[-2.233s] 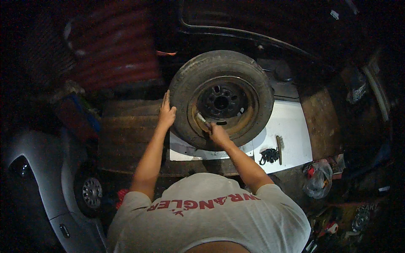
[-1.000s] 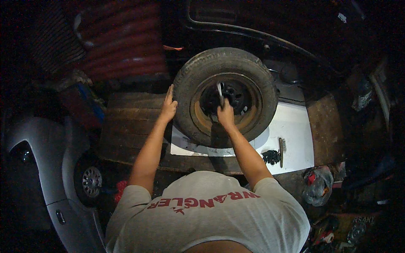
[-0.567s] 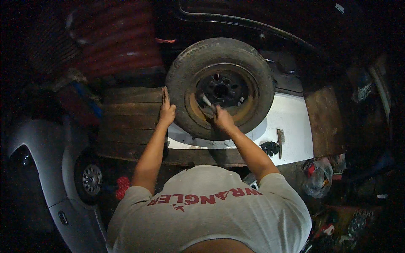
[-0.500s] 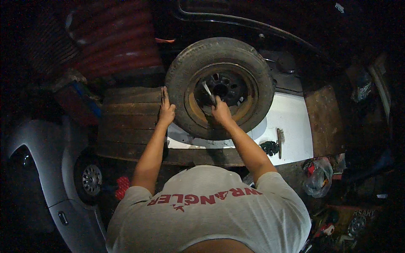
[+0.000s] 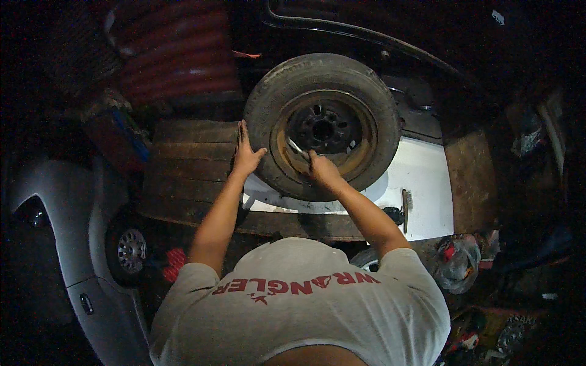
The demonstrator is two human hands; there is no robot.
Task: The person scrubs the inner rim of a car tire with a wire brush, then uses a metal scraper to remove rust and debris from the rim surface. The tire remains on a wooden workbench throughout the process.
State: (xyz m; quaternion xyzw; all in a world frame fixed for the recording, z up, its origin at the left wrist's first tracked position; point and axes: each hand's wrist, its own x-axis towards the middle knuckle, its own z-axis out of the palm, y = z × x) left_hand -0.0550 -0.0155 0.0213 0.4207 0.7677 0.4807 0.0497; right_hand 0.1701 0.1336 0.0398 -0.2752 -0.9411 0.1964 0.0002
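A dusty car wheel (image 5: 264,160), a black tire on a rusty brown rim with a dark centre, lies face up before me. My left hand (image 5: 248,160) rests against the tire's left side, fingers stretched forward and thumb spread over the sidewall; it holds nothing. Inside the near part of the rim, my right hand (image 5: 323,169) is closed round a slim tool with a pale end (image 5: 295,147). That end points up and left, close to the inner rim wall. My fingers hide the rest of the tool, so its exact kind cannot be made out.
Under the wheel lies a white board (image 5: 424,183) on a wooden plank bench (image 5: 183,165). A brush (image 5: 405,210) and a dark crumpled thing (image 5: 392,214) lie at right. A plastic bag (image 5: 458,265) sits beyond the bench's near right edge. A grey car (image 5: 79,244) stands at left.
The tool's pale end has moved down from near the rim's centre to its lower left inner wall. My left thumb has spread out over the tire. My view has shifted slightly.
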